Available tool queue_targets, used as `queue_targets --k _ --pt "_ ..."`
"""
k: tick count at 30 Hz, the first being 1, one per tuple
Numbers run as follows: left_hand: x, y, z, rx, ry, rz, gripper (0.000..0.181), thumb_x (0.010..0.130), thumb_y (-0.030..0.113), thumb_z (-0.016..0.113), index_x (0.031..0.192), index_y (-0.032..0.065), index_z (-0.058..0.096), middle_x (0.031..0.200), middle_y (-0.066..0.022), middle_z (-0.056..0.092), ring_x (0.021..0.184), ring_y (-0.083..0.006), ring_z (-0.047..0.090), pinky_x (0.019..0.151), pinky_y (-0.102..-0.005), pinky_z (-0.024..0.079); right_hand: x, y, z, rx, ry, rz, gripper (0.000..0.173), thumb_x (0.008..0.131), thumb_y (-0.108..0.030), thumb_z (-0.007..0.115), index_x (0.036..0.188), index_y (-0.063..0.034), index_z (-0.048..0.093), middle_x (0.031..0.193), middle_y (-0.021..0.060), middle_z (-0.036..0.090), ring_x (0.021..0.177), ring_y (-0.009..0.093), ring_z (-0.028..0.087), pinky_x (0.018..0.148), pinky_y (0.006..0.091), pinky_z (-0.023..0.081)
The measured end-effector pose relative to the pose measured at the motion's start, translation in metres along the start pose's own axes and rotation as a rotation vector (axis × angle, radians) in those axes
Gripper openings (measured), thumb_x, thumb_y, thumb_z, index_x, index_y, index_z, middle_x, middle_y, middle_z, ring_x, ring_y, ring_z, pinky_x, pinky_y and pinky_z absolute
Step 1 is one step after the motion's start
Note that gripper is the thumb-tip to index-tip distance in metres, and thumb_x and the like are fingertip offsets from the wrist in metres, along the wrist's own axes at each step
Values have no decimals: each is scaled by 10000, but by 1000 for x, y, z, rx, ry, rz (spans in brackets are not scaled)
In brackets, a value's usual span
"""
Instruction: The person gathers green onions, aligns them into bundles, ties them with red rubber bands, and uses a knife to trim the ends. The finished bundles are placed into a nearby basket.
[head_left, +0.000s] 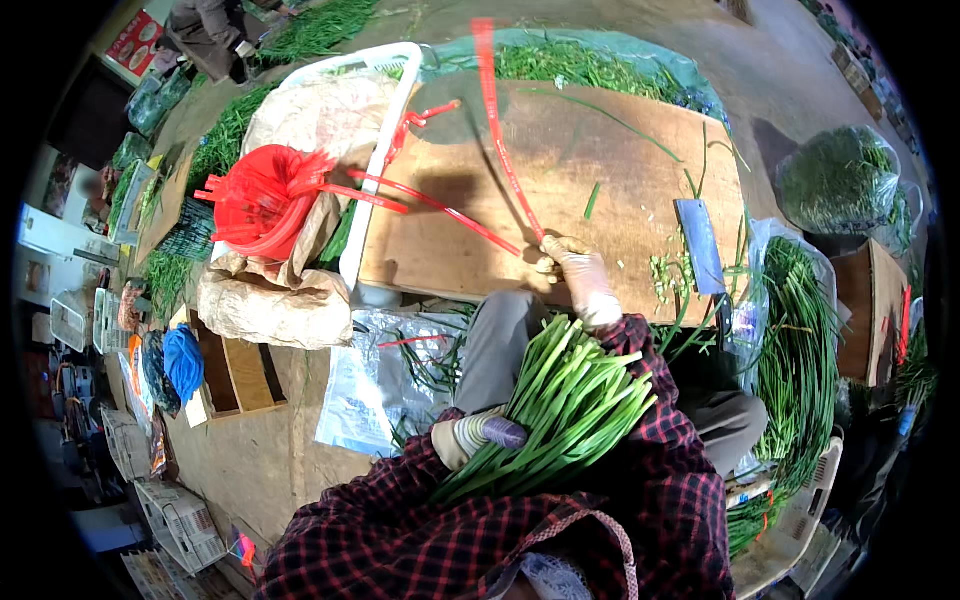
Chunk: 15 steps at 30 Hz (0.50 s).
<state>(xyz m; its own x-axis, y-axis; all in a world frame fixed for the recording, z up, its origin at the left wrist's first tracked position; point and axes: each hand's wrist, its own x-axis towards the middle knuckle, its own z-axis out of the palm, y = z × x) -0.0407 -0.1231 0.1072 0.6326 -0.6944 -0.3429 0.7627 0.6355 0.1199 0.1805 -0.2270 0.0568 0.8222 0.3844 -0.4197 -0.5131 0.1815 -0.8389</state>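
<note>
My left hand (484, 436), in a striped glove with a purple thumb, grips a thick bunch of garlic chives (570, 397) lying over my lap. My gloved right hand (579, 274) pinches the lower end of a red plastic strap (504, 150) above the near edge of a wooden board (450, 247). The strap's far end rises over the board and looks blurred. Another red strap (450, 211) lies across the board, its end near my right fingers. A cleaver (701, 247) with a black handle rests at the board's right side, beside chopped stem ends (670, 276).
A red container (259, 225) of straps stands at the left by a white plastic crate (365, 172). More chives (799, 352) fill a bag at the right. Beyond the board lie loose greens (585, 66). A person (214, 37) bends over greens at the far left.
</note>
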Motion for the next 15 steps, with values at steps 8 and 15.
queue_targets --k 8,15 --pt "11 0 5 33 -80 5 739 712 116 731 1361 54 383 1284 -107 521 1171 -225 507 1011 -344 371 -154 43 -136 -76 -197 148 146 875 -100 602 974 1 639 904 23 632 750 88 573 706 201 473" --pt "20 -11 6 106 -74 -58 774 694 91 714 1381 68 357 1307 -111 500 1182 -227 496 1011 -348 370 -268 -7 -156 -389 -207 430 151 858 -133 640 934 -4 658 786 23 638 710 94 569 674 232 456"
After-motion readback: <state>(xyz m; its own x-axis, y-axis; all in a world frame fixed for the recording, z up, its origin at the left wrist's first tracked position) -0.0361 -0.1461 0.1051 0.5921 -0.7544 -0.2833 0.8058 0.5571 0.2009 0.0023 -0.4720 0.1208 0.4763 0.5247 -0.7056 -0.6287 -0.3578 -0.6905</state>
